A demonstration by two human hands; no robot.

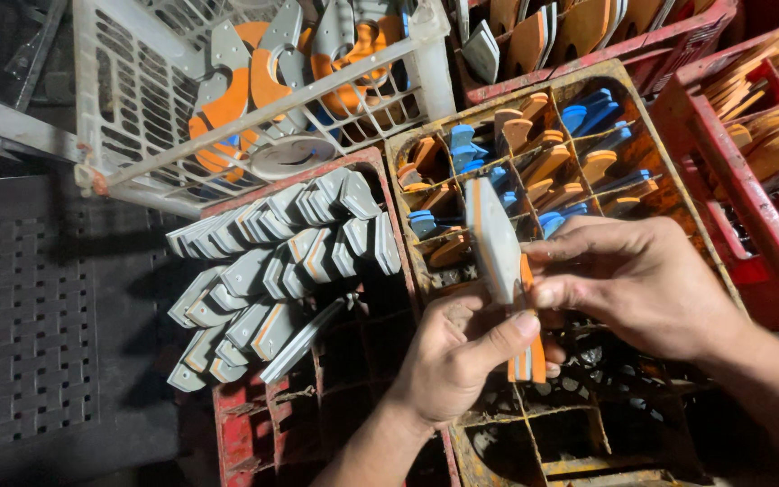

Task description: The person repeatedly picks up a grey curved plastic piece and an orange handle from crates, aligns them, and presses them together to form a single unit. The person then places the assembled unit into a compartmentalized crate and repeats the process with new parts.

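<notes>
Centre frame, left hand (453, 356) grips a grey-and-orange foam piece (496, 243), long axis upright. Right hand (642, 284) fingers pinch its lower edge above the yellow crate (407, 180).

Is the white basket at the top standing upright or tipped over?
Tipped. The white basket leans on the red crate, its open side facing the camera, and grey and orange flat pieces show through its slotted wall.

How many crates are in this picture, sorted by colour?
White crate: 1
Red crates: 3 (under the grey pieces, at the top, at the right edge)
Yellow crate: 1
Total: 5
The left hand and right hand hold a grey-and-orange stack above the yellow one.
</notes>
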